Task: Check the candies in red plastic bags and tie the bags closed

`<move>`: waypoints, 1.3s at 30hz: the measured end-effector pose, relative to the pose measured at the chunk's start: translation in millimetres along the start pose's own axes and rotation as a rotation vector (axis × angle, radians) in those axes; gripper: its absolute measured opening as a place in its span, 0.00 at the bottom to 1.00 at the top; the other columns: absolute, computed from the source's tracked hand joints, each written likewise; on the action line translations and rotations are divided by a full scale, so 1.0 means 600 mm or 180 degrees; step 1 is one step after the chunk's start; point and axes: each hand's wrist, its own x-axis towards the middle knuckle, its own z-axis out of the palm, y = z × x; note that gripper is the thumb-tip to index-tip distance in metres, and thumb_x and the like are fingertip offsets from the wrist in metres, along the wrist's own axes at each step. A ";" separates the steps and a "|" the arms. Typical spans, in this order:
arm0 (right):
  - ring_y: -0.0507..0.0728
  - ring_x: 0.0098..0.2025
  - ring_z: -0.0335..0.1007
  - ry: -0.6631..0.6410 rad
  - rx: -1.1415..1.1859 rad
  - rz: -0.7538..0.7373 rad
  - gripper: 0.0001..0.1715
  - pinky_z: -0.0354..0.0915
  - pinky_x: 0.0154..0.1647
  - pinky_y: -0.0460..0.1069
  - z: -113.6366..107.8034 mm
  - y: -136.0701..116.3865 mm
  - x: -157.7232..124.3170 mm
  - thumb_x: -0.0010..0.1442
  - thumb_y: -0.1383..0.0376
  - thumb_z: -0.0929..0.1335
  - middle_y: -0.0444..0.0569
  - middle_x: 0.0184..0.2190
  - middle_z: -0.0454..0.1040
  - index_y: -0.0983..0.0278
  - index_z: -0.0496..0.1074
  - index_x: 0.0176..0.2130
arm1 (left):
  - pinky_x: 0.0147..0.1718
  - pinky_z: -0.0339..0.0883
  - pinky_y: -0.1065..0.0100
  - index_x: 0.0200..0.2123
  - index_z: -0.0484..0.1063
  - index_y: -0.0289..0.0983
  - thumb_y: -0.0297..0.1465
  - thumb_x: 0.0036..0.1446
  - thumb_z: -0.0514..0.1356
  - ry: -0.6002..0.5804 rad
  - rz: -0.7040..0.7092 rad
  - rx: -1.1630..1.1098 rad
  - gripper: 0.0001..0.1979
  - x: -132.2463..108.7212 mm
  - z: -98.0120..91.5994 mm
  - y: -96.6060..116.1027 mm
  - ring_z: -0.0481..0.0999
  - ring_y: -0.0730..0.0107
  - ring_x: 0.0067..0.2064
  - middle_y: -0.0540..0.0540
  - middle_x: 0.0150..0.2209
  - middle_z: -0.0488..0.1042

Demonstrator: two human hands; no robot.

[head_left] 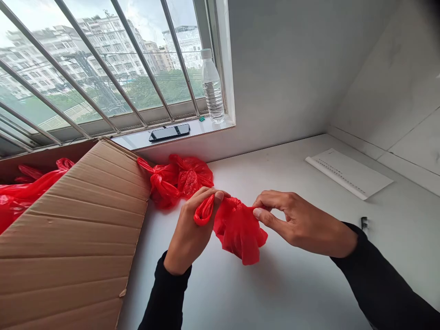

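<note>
A small red plastic bag (239, 231) hangs between both hands above the white table (309, 284). My left hand (190, 229) is closed around one looped handle of the bag. My right hand (295, 222) pinches the other side of its top with thumb and fingertips. Behind them, two knotted red bags (178, 178) lie on the table against the wall. Both arms wear black sleeves.
A large cardboard box (75, 238) stands at the left with more red bags (24, 188) inside. On the window sill lie a phone (169, 132) and a clear water bottle (212, 89). A white paper sheet (349, 173) and a small black clip (364, 222) sit at the right.
</note>
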 end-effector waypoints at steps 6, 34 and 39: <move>0.51 0.36 0.65 -0.0077 -0.0100 -0.0078 0.15 0.59 0.38 0.48 0.001 -0.002 -0.003 0.72 0.64 0.62 0.39 0.32 0.72 0.60 0.72 0.34 | 0.38 0.64 0.69 0.42 0.79 0.41 0.39 0.71 0.55 0.0078 -0.0049 0.0100 0.15 0.001 -0.002 -0.004 0.74 0.71 0.38 0.52 0.37 0.76; 0.51 0.34 0.61 -0.0463 -0.0406 -0.0219 0.14 0.58 0.37 0.49 0.008 -0.005 -0.001 0.70 0.68 0.62 0.40 0.31 0.69 0.61 0.67 0.31 | 0.32 0.59 0.69 0.31 0.67 0.40 0.42 0.71 0.52 0.0222 -0.0213 0.0216 0.17 0.006 0.004 -0.016 0.66 0.71 0.31 0.53 0.29 0.70; 0.51 0.33 0.60 -0.0480 -0.0466 -0.0316 0.14 0.58 0.38 0.49 0.009 -0.004 0.000 0.70 0.68 0.62 0.40 0.30 0.67 0.61 0.64 0.31 | 0.33 0.60 0.69 0.32 0.69 0.40 0.42 0.71 0.52 0.0270 -0.0207 0.0223 0.17 0.009 0.004 -0.020 0.67 0.70 0.32 0.53 0.29 0.70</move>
